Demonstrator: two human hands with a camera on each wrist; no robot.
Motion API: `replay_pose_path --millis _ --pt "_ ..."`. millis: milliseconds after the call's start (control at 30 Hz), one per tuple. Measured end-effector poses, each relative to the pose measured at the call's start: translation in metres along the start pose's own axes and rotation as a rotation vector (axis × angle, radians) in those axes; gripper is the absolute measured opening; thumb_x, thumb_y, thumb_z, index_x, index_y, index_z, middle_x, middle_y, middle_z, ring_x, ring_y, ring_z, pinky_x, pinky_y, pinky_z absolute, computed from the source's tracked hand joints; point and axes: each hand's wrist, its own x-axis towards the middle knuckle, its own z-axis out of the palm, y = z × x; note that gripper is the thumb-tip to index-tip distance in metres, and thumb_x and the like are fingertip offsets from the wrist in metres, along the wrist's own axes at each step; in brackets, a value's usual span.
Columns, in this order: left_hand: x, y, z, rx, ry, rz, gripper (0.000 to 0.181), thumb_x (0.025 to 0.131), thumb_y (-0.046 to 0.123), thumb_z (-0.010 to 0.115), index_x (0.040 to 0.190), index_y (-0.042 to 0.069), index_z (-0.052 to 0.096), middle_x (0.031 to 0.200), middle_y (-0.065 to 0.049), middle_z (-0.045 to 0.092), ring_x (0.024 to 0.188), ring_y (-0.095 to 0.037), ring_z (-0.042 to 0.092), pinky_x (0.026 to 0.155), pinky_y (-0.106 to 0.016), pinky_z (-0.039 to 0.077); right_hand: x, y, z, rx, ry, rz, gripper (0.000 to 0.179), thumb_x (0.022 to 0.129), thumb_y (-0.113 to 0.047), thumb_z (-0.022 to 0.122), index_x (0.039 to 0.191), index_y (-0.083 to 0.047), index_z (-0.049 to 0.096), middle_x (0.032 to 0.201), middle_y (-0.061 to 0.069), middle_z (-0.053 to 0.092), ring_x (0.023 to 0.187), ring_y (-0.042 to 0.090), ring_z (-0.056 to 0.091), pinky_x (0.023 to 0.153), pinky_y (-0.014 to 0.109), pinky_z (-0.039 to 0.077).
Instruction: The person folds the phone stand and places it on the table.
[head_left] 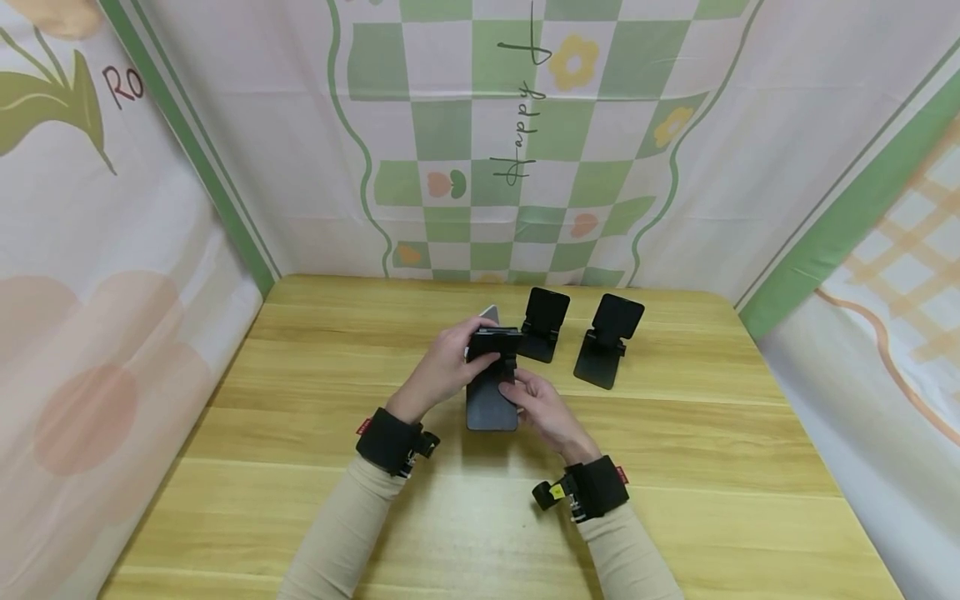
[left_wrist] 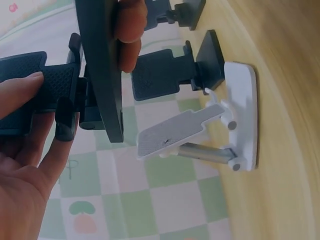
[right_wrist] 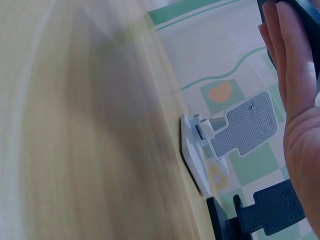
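Note:
A black folding phone stand (head_left: 491, 408) is held up above the table between both hands. My left hand (head_left: 442, 367) grips its hinged cradle plate, the thumb lying on the textured face of the cradle (left_wrist: 59, 86) in the left wrist view. My right hand (head_left: 551, 417) holds the flat base by its right edge, with fingertips (left_wrist: 131, 22) on the base in the left wrist view. Just behind the held stand, a white phone stand (left_wrist: 242, 115) with a grey pad stands on the table, mostly hidden in the head view.
Two more black phone stands (head_left: 547, 310) (head_left: 618, 317) stand unfolded at the back right of the wooden table (head_left: 337, 350). A patterned cloth (head_left: 442, 133) hangs behind the table's back edge, with more cloth at both sides.

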Motion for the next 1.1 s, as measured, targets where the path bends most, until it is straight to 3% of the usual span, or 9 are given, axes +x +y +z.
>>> replay_pose_path --millis 133,333,567,700,1100 --pt "0.001 0.005 -0.003 0.0 0.017 0.03 0.041 0.085 0.013 0.068 0.121 0.002 0.054 0.117 -0.012 0.061 0.108 -0.016 0.057 0.088 -0.03 0.051 0.001 0.0 -0.001 0.002 0.008 -0.015 0.048 0.1 -0.011 0.045 0.141 0.01 0.031 0.107 0.003 0.07 0.094 0.021 0.065 0.072 0.03 0.056" --pt "0.007 0.023 -0.013 0.061 0.117 0.123 0.042 0.085 0.018 0.069 0.122 0.002 0.057 0.12 -0.011 0.058 0.112 -0.018 0.052 0.095 -0.031 0.045 0.0 0.0 0.0 -0.008 0.01 -0.003 0.048 0.1 -0.013 0.045 0.141 0.008 0.032 0.103 0.002 0.071 0.092 0.022 0.066 0.072 0.032 0.056" --pt "0.015 0.049 -0.02 0.348 0.126 0.258 0.03 0.086 0.02 0.068 0.113 0.008 0.067 0.115 -0.006 0.062 0.11 -0.017 0.052 0.096 -0.028 0.043 0.0 0.001 -0.001 -0.004 0.014 -0.007 0.047 0.1 -0.013 0.044 0.141 0.007 0.033 0.107 0.005 0.07 0.094 0.024 0.065 0.073 0.033 0.057" --pt "0.015 0.054 -0.019 0.446 0.115 0.266 0.027 0.085 0.018 0.068 0.111 0.01 0.069 0.11 -0.004 0.063 0.105 -0.017 0.053 0.092 -0.029 0.045 0.0 0.001 -0.002 -0.008 0.006 -0.014 0.047 0.101 -0.013 0.043 0.141 0.007 0.032 0.108 0.004 0.07 0.095 0.024 0.065 0.073 0.033 0.056" --pt "0.016 0.054 -0.016 0.512 0.082 0.264 0.02 0.086 0.008 0.066 0.105 0.013 0.072 0.101 -0.001 0.062 0.095 -0.015 0.052 0.085 -0.026 0.046 0.002 0.003 -0.002 -0.028 0.032 0.004 0.047 0.1 -0.015 0.045 0.141 0.005 0.034 0.105 0.003 0.07 0.094 0.023 0.065 0.071 0.032 0.057"
